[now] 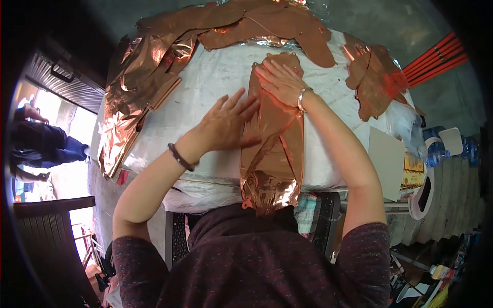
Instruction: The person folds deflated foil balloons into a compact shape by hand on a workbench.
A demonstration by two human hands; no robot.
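Note:
A flat, deflated copper-coloured foil balloon lies lengthwise before me on the white-covered table. Its near end, shiny and creased, hangs over the table edge toward my lap. My right hand rests palm down on the far end of the foil, fingers stretched out. Beside the foil's left edge is my left hand, open with fingers spread and thumb overlapping the foil in this view. Nothing is held in either hand.
More flat copper foil pieces lie along the table's far side. A crinkled foil pile covers the left, and another foil stack is at right. Red rods, a grey card and water bottles are at far right. A person stands left.

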